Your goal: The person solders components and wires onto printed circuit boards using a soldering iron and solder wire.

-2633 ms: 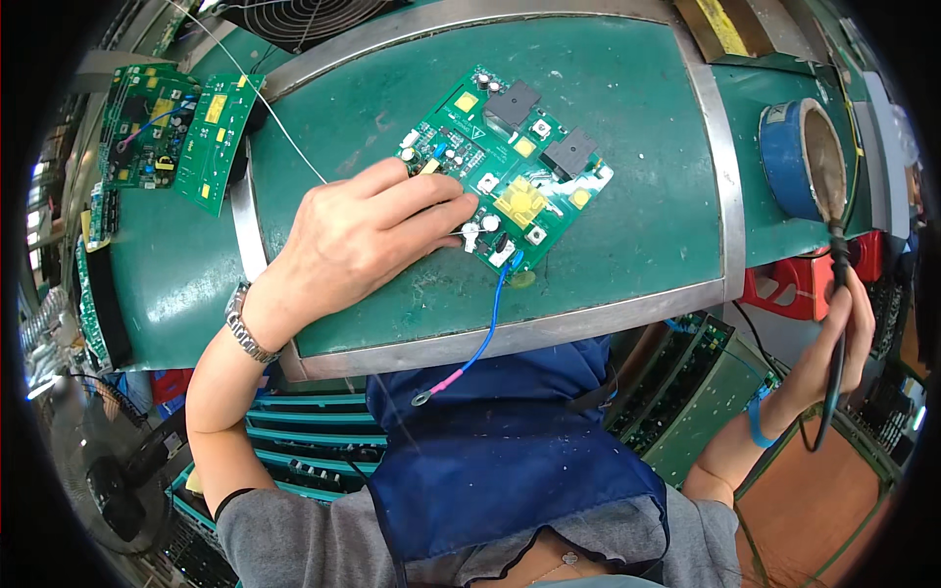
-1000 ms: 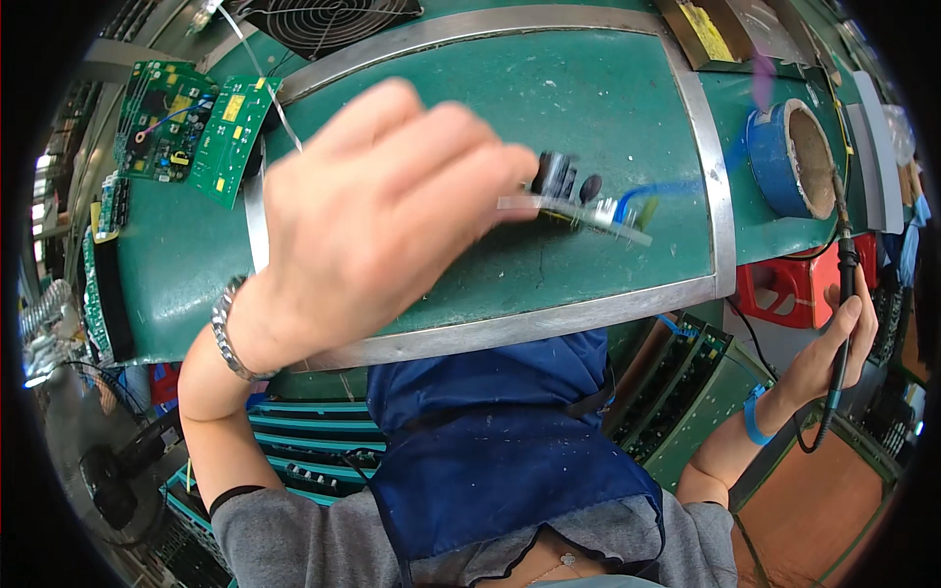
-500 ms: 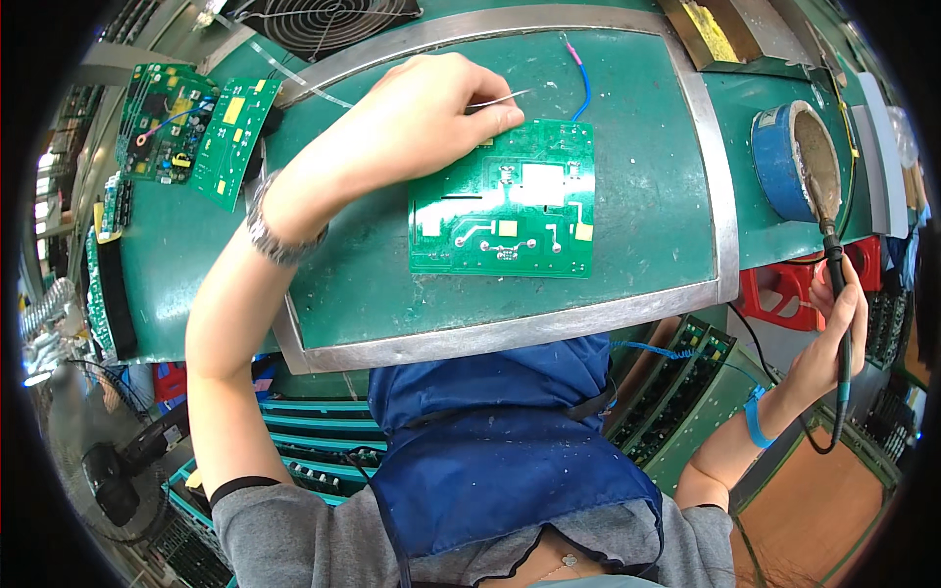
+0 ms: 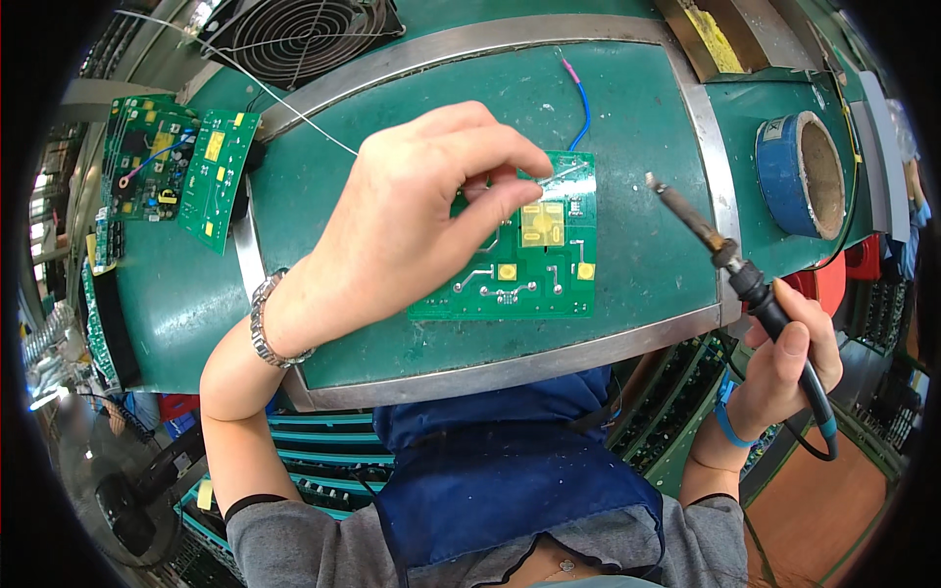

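A green circuit board (image 4: 529,301) with yellow pads lies flat in the middle of the framed green work surface. Over its left part hovers my left hand (image 4: 421,216), thumb and forefinger pinching a thin solder wire (image 4: 331,138). The wire's short free end points over the board's upper right; its long part runs off to the upper left. My right hand (image 4: 789,367) grips a soldering iron (image 4: 774,312). The iron's tip is in the air right of the board, apart from it. A blue lead (image 4: 585,106) with a pink sleeve sticks out beyond the board's far edge.
A metal frame (image 4: 720,196) borders the work surface. At right stands a blue round holder (image 4: 779,181), with a metal tray (image 4: 730,59) holding yellow material behind it. A fan (image 4: 304,39) sits far left. More boards (image 4: 211,186) lean at left.
The soldering iron has left the blue holder and swung left toward the board. My left hand has moved nearer and right, bringing the solder wire over the board.
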Motion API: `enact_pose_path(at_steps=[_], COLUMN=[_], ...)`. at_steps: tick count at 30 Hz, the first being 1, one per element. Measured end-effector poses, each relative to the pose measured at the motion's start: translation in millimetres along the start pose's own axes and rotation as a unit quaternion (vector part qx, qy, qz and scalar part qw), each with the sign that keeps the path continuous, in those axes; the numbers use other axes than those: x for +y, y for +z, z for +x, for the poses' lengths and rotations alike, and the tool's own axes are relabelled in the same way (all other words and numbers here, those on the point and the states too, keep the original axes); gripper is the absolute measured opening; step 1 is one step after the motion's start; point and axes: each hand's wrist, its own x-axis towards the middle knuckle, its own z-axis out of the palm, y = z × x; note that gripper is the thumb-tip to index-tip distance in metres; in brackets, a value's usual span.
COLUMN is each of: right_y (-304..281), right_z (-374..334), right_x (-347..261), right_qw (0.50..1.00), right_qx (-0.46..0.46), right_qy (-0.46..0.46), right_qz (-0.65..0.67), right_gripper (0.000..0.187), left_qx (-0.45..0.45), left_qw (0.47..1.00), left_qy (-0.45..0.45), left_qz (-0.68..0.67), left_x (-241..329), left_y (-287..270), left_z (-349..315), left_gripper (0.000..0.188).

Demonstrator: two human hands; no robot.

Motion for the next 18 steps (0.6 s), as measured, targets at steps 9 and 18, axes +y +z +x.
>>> enact_pose_path(at_steps=[9, 18], right_y=[22.7, 24.3], right_z=[13.6, 14.9], right_x=[-0.1, -0.4], right_qw=[0.999, 0.995], right_qx=[-0.032, 0.089], right_qy=[0.022, 0.034], right_qz=[0.022, -0.031], right_gripper=[0.031, 0.042], left_qx=[-0.031, -0.159], left_qw=[0.996, 0.986], left_qy=[0.063, 0.038], left_qz=[0.047, 0.022], left_x=[-15.6, -32.4], left_y=[3.4, 13.0], left_z=[17.1, 41.6], left_gripper=[0.013, 0.006])
